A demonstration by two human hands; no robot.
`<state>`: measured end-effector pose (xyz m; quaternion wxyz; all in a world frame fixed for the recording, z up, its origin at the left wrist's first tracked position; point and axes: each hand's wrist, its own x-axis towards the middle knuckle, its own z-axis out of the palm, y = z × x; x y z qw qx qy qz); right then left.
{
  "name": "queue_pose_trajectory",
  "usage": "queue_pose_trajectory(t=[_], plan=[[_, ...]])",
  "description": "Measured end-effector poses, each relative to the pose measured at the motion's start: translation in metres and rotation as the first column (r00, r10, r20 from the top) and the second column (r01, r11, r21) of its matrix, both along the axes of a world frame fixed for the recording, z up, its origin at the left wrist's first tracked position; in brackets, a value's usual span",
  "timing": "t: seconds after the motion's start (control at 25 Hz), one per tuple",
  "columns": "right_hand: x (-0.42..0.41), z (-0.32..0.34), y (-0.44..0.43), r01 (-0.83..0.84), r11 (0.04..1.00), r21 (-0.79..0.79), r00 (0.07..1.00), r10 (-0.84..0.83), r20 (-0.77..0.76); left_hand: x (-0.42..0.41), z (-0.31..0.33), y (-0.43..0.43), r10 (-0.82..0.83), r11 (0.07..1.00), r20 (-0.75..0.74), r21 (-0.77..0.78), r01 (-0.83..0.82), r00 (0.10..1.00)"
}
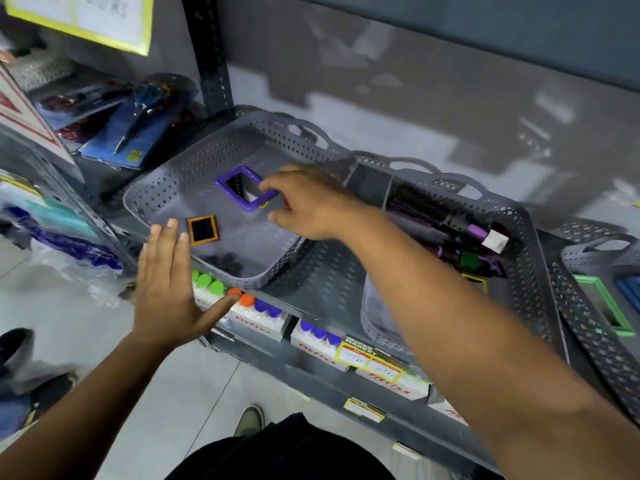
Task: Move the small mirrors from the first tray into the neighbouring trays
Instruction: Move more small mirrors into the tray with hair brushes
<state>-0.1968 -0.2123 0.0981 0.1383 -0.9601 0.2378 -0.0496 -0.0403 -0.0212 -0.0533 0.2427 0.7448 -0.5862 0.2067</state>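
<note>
On the shelf, seen from the head camera, the first grey perforated tray (162,188) sits tilted, with its near corner hanging over the shelf edge above the boxed bottles with coloured caps (242,303). Two small mirrors lie on its floor: a purple-framed mirror (242,187) towards the back and an orange-framed mirror (203,230) nearer the front-left wall.

The likeliest trouble is the tray itself. It already overhangs, so a downward press or a tug while lifting a mirror could tip or slide it off the shelf. The purple frame also looks propped at an angle, so a loose pinch on one corner might let it swing, drop and crack the glass. Motion blur makes the exact contact hard to read.

The right hand (304,206) reaches into the tray with its fingers (273,183) curled at the purple frame's right corner, touching or just about to close on it; a firm pinch I cannot confirm. Something small and red shows under the palm, unclear what.

The left hand (166,289) hovers flat, fingers spread and empty, just outside the tray's front-left rim, with the orange mirror just beyond its fingertips, apart from them.

The neighbouring tray (519,216), holding hairbrushes (446,216), lies to the right.
</note>
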Motion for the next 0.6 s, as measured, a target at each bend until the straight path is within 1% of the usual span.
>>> queue_pose_trajectory(t=[0.08,0.16,0.24,0.32,0.36,0.48,0.6], plan=[[0.037,-0.014,0.006,-0.067,0.998,-0.008,0.996,0.067,-0.062,-0.005,0.001,0.000,0.000,1.000,-0.047,0.025,0.001,0.999],[0.068,-0.031,0.015,-0.126,0.992,-0.018,0.984,0.123,-0.129,-0.016,-0.001,0.002,-0.064,0.998,-0.048,0.006,0.065,0.997],[0.090,-0.048,0.021,-0.190,0.982,-0.006,0.952,0.183,-0.245,-0.033,-0.007,0.004,-0.152,0.988,-0.031,-0.020,0.151,0.988],[0.105,-0.062,0.023,-0.236,0.972,0.003,0.914,0.223,-0.339,-0.051,-0.014,0.007,-0.188,0.982,-0.035,-0.026,0.187,0.982],[0.108,-0.066,0.023,-0.239,0.971,0.000,0.911,0.224,-0.346,-0.058,-0.017,0.008,-0.190,0.981,-0.043,-0.030,0.189,0.981],[0.112,-0.072,0.022,-0.238,0.971,-0.010,0.934,0.226,-0.277,-0.065,-0.020,0.011,-0.179,0.984,-0.042,-0.028,0.178,0.983],[0.107,-0.072,0.018,-0.209,0.977,0.047,0.946,0.214,-0.245,-0.064,-0.019,0.013,-0.187,0.982,-0.024,-0.020,0.187,0.982]])
